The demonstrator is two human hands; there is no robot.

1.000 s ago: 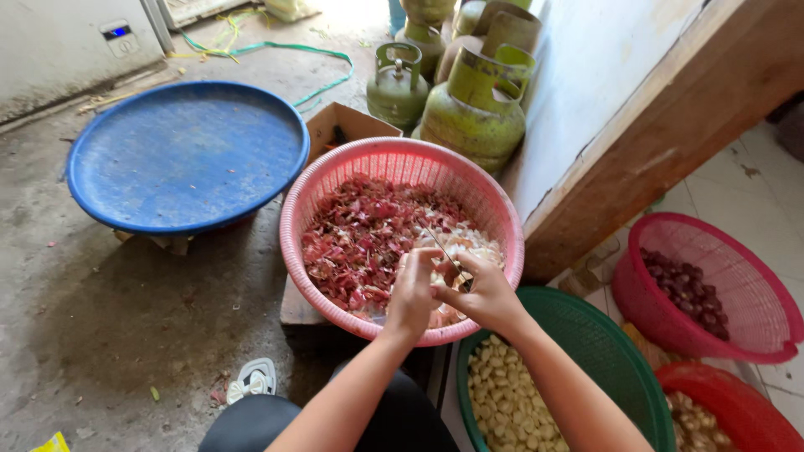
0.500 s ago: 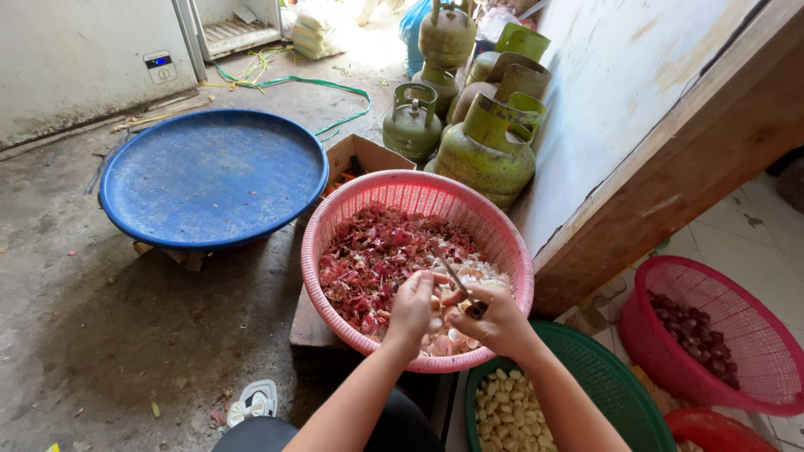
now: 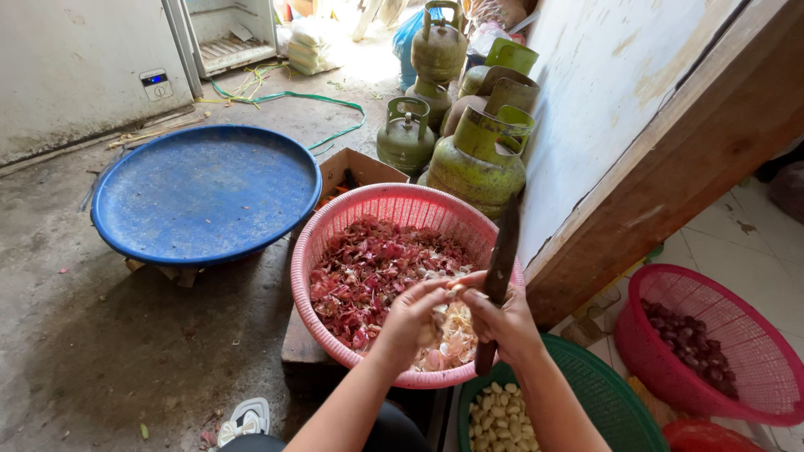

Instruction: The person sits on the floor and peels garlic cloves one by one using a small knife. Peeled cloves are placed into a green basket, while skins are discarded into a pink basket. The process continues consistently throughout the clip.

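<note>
My right hand [image 3: 501, 320] grips a dark knife [image 3: 501, 266], blade pointing up and away. My left hand [image 3: 410, 320] pinches a small pale garlic clove [image 3: 453, 290] against the knife hand. Both hands hover over the near rim of a pink plastic basket [image 3: 335, 222] filled with red and pale papery peels [image 3: 374, 269]. Just below my wrists sits a green basket [image 3: 605, 390] holding peeled pale cloves [image 3: 501, 418].
A large blue round tray [image 3: 205, 191] lies on the concrete floor at left. Several green gas cylinders [image 3: 476, 157] stand behind the pink basket beside a cardboard box [image 3: 352, 167]. At right are a wooden beam, a magenta basket [image 3: 758, 362] of dark shallots, and a sandal [image 3: 245, 417] near my leg.
The view has tilted upward, showing more floor and cylinders. My right hand has turned the knife so its blade stands up; my hands stay together over the pink basket.
</note>
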